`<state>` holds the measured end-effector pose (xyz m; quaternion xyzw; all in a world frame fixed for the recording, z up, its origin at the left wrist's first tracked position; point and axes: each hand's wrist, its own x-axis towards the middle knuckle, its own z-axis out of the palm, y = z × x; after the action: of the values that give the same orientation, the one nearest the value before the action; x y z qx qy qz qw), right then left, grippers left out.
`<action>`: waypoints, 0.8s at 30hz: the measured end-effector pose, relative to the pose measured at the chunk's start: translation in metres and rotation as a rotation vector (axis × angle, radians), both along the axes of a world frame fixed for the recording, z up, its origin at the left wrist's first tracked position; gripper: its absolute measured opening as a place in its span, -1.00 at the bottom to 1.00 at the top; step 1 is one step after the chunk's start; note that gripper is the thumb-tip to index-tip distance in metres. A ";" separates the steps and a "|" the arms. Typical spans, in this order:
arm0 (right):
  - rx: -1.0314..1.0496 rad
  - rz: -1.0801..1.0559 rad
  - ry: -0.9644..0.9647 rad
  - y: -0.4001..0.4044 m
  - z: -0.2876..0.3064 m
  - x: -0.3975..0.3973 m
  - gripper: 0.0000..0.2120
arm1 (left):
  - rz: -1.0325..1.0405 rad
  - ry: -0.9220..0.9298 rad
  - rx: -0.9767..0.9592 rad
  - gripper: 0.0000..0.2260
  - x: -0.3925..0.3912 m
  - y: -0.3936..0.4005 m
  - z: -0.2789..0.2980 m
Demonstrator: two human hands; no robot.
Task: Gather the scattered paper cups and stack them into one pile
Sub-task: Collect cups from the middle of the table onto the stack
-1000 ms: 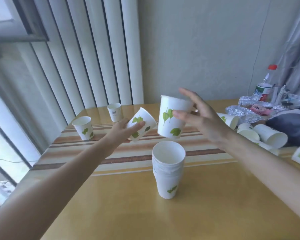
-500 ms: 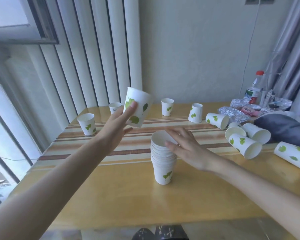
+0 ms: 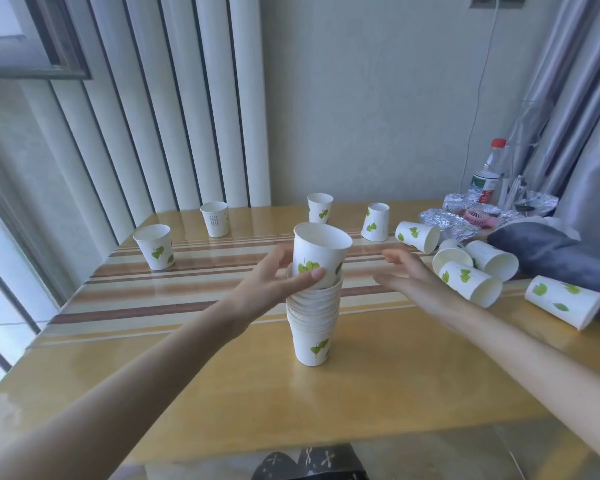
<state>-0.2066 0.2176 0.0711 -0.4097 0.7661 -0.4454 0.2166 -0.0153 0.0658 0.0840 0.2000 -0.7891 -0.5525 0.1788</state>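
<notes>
A pile of white paper cups with green leaf prints (image 3: 313, 323) stands mid-table. My left hand (image 3: 274, 282) grips one more cup (image 3: 321, 252), slightly tilted, its base partly inside the top of the pile. My right hand (image 3: 413, 275) hovers just right of the pile, fingers apart, holding nothing. Upright loose cups stand at the left (image 3: 154, 247), back left (image 3: 215, 219) and back middle (image 3: 319, 207); one upside-down cup (image 3: 376, 222) is beside them. Several cups lie on their sides at the right (image 3: 417, 236), (image 3: 471, 285), (image 3: 563, 301).
The yellow wooden table (image 3: 378, 393) has a striped runner across it. At the back right are crumpled foil (image 3: 444, 221), a plastic bottle with a red cap (image 3: 486, 176) and a dark grey cushion (image 3: 561, 258). Vertical blinds and a window line the left.
My left hand has carried its cup down and right onto the top of the pile. My right hand has let go of the pile and drawn off to the right.
</notes>
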 end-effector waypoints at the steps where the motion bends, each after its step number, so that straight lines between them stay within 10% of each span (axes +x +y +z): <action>1: -0.002 -0.005 0.004 0.001 -0.001 -0.002 -0.52 | -0.022 -0.015 -0.007 -0.43 0.001 0.002 -0.002; 12: 0.039 -0.039 0.057 -0.011 -0.014 -0.011 -0.52 | 0.003 -0.117 -0.934 -0.16 0.006 -0.004 -0.011; 19: 0.107 -0.025 0.104 -0.034 -0.011 -0.058 -0.56 | 0.019 0.014 -0.613 -0.59 -0.019 -0.040 0.026; 24: 0.173 -0.150 0.219 -0.095 -0.005 -0.131 -0.49 | 0.082 -0.240 -0.632 -0.67 -0.098 -0.114 0.013</action>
<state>-0.3377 0.1226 0.0662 -0.3770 0.8491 -0.3454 0.1326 -0.1136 -0.0481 0.0973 0.2296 -0.9282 -0.2454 0.1598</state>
